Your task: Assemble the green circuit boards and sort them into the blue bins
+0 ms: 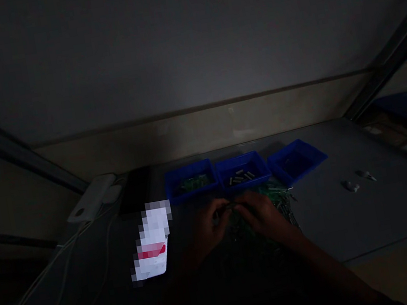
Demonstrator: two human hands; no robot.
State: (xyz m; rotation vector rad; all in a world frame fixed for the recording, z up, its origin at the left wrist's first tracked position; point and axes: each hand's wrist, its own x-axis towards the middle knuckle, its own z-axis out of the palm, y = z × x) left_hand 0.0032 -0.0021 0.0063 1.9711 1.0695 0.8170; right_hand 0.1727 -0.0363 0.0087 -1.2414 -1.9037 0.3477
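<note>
Crosswise, a dark piece [231, 205] bridges left hand [208, 227] and right hand [262, 213].

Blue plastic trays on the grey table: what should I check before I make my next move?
1. Left hand and right hand together at the fingertips: ok.
2. Piece between the fingertips identifiable: cannot tell, too dark.
3. Left blue plastic tray holding small green pieces: ok.
4. Middle blue plastic tray holding short pale cylinders: ok.
5. Contents of the right blue plastic tray: cannot tell, deep in shadow.
6. Light over the loose pile of green and metallic pieces: not ok, much of it is lost in the dark.
</note>
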